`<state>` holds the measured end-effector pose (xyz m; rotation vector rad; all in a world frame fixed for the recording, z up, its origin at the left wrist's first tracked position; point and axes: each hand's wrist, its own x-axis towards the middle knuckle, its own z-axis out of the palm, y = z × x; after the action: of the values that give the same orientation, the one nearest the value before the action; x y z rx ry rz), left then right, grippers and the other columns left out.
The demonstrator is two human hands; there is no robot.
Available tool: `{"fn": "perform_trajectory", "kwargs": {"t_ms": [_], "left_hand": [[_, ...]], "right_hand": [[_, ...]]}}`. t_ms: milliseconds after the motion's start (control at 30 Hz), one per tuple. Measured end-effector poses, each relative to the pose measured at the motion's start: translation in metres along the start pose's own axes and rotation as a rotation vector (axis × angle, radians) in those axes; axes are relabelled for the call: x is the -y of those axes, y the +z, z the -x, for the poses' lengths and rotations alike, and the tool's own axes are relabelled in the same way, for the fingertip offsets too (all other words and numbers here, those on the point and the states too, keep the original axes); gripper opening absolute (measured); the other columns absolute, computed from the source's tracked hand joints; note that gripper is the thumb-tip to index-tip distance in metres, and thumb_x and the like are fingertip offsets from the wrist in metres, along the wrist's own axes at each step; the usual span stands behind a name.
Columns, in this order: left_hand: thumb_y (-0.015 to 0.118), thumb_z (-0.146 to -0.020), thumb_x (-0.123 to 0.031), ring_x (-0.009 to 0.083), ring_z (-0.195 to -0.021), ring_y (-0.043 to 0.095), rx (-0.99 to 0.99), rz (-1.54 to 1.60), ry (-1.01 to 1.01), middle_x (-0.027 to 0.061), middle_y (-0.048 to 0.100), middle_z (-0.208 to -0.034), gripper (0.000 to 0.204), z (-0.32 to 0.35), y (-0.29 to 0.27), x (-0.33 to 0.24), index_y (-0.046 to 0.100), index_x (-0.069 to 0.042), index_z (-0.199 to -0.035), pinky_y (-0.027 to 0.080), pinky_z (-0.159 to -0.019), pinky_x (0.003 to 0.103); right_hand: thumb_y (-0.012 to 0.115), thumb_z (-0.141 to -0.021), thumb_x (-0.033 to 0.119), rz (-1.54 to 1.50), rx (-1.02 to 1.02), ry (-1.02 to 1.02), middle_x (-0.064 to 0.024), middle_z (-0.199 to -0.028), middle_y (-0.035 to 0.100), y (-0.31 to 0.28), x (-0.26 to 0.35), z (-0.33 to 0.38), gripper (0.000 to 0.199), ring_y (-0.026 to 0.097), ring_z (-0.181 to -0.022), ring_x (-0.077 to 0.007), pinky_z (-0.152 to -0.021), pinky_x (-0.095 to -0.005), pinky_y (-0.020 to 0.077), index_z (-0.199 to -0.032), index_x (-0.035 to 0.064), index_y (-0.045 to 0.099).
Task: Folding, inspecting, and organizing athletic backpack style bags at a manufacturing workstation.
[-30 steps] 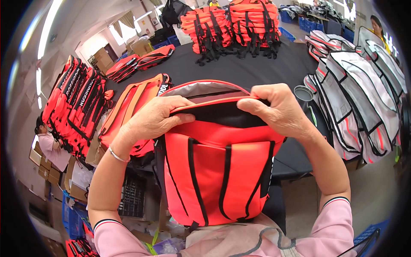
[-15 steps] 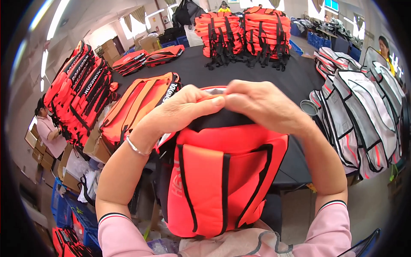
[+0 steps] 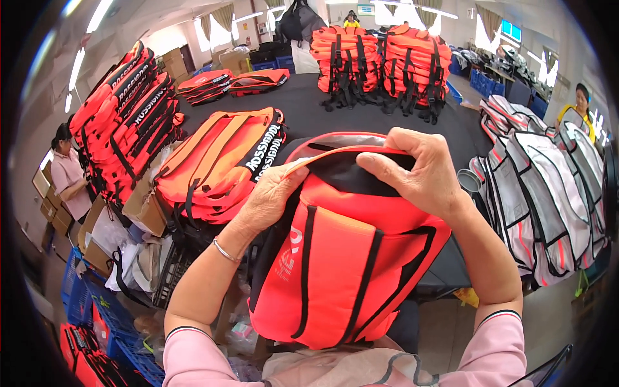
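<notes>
A bright red-orange backpack (image 3: 335, 271) with black trim stands in front of me, tilted, its padded shoulder straps facing me. Its top is open along a curved rim with a pale grey inner side. My left hand (image 3: 276, 193) pinches the left part of that rim between thumb and fingers. At the right end of the opening my right hand (image 3: 422, 168) curls its fingers over the rim, thumb apart and resting near the black panel under it. The inside of the backpack is mostly hidden.
Stacked red backpacks (image 3: 219, 164) lie left on the black table (image 3: 361, 119), with a taller stack (image 3: 129, 122) behind. Two more piles (image 3: 416, 64) stand at the far edge. Grey-white bags (image 3: 535, 200) fill the right side. Blue crates (image 3: 109, 316) sit lower left. Co-workers are at left, right and far back.
My hands have moved apart from the middle of the rim, the left one down and left, the right one rightward. The opening shows wider, and the backpack leans more to the right.
</notes>
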<state>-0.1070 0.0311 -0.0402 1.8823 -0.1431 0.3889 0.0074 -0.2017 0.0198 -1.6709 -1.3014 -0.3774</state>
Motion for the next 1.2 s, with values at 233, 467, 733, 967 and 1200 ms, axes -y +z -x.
{"fn": "perform_trajectory", "kwargs": {"t_ms": [233, 467, 733, 967, 1200], "left_hand": [[0.058, -0.092, -0.008, 0.0157, -0.099, 0.064, 0.089, 0.739, 0.178, 0.013, 0.068, -0.112, 0.033, 0.009, -0.003, 0.008, 0.062, 0.008, -0.12, 0.048, -0.09, 0.027], [0.055, -0.099, -0.025, 0.0263, -0.097, 0.068, -0.287, 0.549, 0.202, 0.0199, 0.067, -0.113, 0.037, 0.031, 0.016, -0.014, 0.062, 0.009, -0.113, 0.055, -0.088, 0.038], [0.082, -0.071, -0.047, 0.0139, -0.094, 0.066, 0.116, 0.576, -0.047, 0.0102, 0.07, -0.104, 0.072, 0.028, 0.005, -0.039, 0.064, 0.009, -0.113, 0.052, -0.083, 0.026], [0.078, -0.067, -0.026, 0.0239, -0.11, 0.064, 0.216, 0.711, -0.111, 0.0182, 0.061, -0.124, 0.084, 0.04, 0.007, -0.048, 0.044, 0.011, -0.135, 0.05, -0.097, 0.033], [0.084, -0.064, -0.023, 0.0237, -0.117, 0.06, 0.117, 0.393, 0.03, 0.0136, 0.06, -0.127, 0.087, 0.051, 0.037, -0.062, 0.045, 0.007, -0.136, 0.044, -0.104, 0.035]], "right_hand": [[0.08, -0.083, 0.026, -0.014, 0.044, 0.058, -0.0035, -0.056, 0.05, -0.006, -0.002, 0.001, 0.038, 0.039, -0.056, -0.004, -0.047, -0.0266, 0.0367, -0.067, -0.0013, 0.057], [0.078, -0.085, 0.028, -0.131, 0.183, 0.216, 0.0043, -0.056, 0.045, -0.008, -0.029, -0.006, 0.039, 0.038, -0.058, -0.0026, -0.05, -0.0242, 0.0354, -0.066, -0.0001, 0.058], [0.056, -0.097, 0.039, -0.229, 0.334, 0.266, -0.0147, -0.069, 0.062, 0.003, 0.017, -0.032, 0.047, 0.059, -0.065, -0.0165, -0.063, -0.0366, 0.0458, -0.086, -0.0056, 0.065], [0.068, -0.089, 0.032, 0.063, 0.408, 0.001, -0.0219, -0.08, 0.065, 0.022, 0.045, -0.042, 0.037, 0.063, -0.074, -0.0371, -0.068, -0.0422, 0.0507, -0.084, -0.005, 0.066], [0.072, -0.089, 0.028, -0.02, 0.265, -0.105, -0.0094, -0.071, 0.061, 0.055, 0.007, -0.051, 0.031, 0.057, -0.064, -0.0171, -0.06, -0.0336, 0.0466, -0.084, -0.0005, 0.061]]}}
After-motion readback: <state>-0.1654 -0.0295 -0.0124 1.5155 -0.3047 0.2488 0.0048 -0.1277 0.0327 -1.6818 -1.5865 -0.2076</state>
